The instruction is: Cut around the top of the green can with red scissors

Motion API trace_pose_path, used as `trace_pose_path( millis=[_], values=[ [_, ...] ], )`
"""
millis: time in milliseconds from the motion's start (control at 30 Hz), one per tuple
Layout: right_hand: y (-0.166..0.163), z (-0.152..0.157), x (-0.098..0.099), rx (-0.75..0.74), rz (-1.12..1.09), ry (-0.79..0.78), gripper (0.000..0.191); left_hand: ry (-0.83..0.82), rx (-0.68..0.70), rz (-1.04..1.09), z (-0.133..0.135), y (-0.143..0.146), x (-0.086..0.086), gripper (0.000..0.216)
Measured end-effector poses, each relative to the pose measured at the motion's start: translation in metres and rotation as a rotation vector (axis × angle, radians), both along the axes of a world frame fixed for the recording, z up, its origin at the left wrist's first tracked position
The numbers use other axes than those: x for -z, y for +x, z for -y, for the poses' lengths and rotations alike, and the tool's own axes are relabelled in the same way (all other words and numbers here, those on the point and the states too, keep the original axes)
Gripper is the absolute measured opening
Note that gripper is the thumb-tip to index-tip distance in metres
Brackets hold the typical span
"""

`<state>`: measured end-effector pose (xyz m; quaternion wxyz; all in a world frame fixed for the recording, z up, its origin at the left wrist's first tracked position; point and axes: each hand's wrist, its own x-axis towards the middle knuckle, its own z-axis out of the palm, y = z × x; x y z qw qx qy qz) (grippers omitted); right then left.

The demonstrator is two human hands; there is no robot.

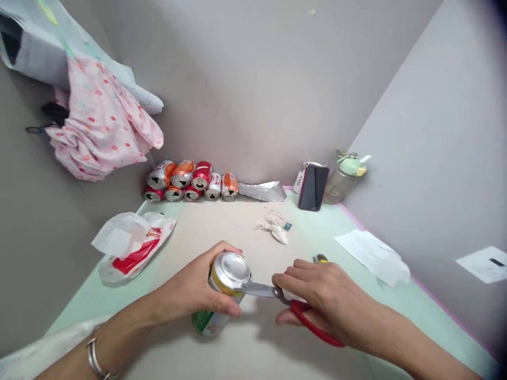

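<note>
My left hand is wrapped round a drink can with a yellow and green side, its silver base turned up toward me. My right hand grips red-handled scissors. The scissor blades point left and meet the can just under its silver rim. Both hands are above the near middle of a pale green table.
Several red and orange cans are stacked against the back wall, beside a silver foil piece. A phone and a bottle stand back right. There is a plastic bag at left, crumpled scraps mid-table, and paper at right.
</note>
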<state>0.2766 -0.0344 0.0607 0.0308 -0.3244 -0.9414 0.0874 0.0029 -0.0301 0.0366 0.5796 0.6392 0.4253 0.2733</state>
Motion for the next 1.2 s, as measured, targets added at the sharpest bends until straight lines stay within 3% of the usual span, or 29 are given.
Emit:
trace_pose_path(
  millis=[133,233,333,433,733,833,967,1033,1100,1200],
  values=[
    [-0.001,0.001,-0.002,-0.012,-0.024,-0.005,0.030,-0.021,0.057,0.085,-0.004,-0.003,0.007,0.080],
    [-0.002,0.002,-0.002,-0.017,-0.037,-0.020,0.028,-0.010,0.069,0.098,-0.003,-0.002,0.000,0.066],
    [0.000,0.004,-0.001,0.001,-0.022,-0.038,0.027,0.054,-0.034,-0.020,0.002,0.003,-0.011,0.050],
    [0.001,0.005,0.000,0.015,0.000,-0.036,0.026,0.102,-0.121,-0.099,0.007,0.008,-0.014,0.050],
    [0.000,0.007,0.003,0.074,0.020,0.067,0.022,0.367,-0.372,-0.246,0.010,0.018,0.006,0.049],
    [0.000,0.006,0.002,0.058,0.001,0.066,0.021,0.297,-0.319,-0.214,0.010,0.015,0.001,0.050],
    [0.001,0.002,-0.002,-0.011,-0.016,-0.002,0.027,0.017,0.012,-0.030,0.005,0.006,-0.008,0.052],
    [0.001,0.001,-0.003,-0.027,-0.007,-0.027,0.029,-0.035,0.098,0.014,0.003,0.003,-0.010,0.054],
    [0.002,0.001,-0.003,-0.019,0.005,-0.035,0.029,-0.021,0.072,0.003,0.004,0.004,-0.010,0.053],
    [0.002,0.002,-0.002,0.023,0.017,-0.016,0.029,0.079,-0.083,-0.102,0.007,0.008,-0.008,0.051]
  ],
)
